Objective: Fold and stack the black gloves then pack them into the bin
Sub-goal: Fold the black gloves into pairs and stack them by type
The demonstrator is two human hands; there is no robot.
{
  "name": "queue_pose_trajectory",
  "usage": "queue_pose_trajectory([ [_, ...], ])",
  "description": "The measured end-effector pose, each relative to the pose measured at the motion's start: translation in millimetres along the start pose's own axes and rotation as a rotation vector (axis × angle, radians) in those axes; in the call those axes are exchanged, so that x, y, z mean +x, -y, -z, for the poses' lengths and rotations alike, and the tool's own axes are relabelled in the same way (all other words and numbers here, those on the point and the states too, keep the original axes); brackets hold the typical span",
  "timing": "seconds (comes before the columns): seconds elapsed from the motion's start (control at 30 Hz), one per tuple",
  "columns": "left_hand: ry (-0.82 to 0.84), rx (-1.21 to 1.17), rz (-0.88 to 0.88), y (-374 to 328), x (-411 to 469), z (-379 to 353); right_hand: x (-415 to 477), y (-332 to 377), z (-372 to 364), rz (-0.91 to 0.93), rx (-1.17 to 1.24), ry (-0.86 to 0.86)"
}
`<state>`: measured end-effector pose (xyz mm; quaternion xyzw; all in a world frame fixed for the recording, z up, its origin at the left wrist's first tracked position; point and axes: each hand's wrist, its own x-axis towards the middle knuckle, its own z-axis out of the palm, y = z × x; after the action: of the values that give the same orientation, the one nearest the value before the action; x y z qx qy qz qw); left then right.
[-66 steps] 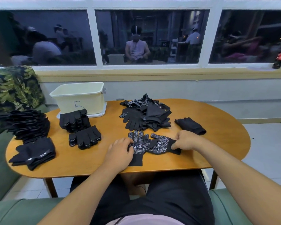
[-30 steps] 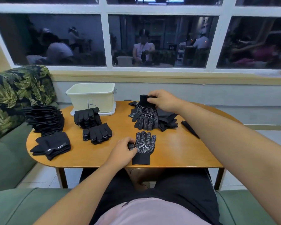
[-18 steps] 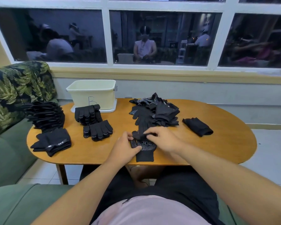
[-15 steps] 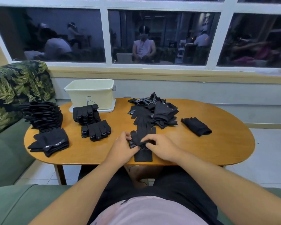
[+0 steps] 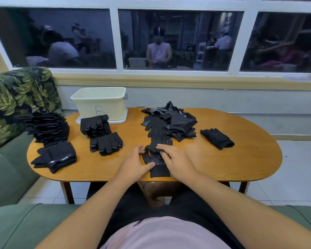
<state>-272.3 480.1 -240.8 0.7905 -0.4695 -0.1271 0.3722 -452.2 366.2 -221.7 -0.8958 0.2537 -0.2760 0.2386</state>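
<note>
A pair of black dotted gloves (image 5: 159,166) lies one on the other at the near edge of the wooden table (image 5: 232,164), cuffs toward me. My left hand (image 5: 136,163) rests on its left side, thumb pressing the dotted palm. My right hand (image 5: 177,159) lies over the right side and its fingertips pinch the bunched fingers of the top glove. A loose pile of black gloves (image 5: 171,121) sits just beyond. The cream bin (image 5: 99,102) stands at the table's back left.
Folded glove stacks sit left of my hands: two near the bin (image 5: 95,125) (image 5: 106,143), a flat one (image 5: 56,157) and a tall one (image 5: 47,126) at the left edge. A single folded glove (image 5: 216,138) lies right. A green sofa with a leaf-print cushion (image 5: 16,94) is at the left.
My right hand took a glove from the loose pile and laid it on the glove by my left hand. Both hands now sit on the pair, and the top glove's fingers are bunched.
</note>
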Motion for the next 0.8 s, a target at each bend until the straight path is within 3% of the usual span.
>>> queue_pose_trajectory([
  [0.2,-0.006,-0.018,-0.014,-1.4,-1.1,-0.2,-15.3,-3.0,-5.9,0.059,-0.064,0.136],
  [0.8,-0.021,0.064,-0.048,-3.0,-1.7,0.1,-24.1,-5.9,-12.4,0.128,-0.192,0.039],
])
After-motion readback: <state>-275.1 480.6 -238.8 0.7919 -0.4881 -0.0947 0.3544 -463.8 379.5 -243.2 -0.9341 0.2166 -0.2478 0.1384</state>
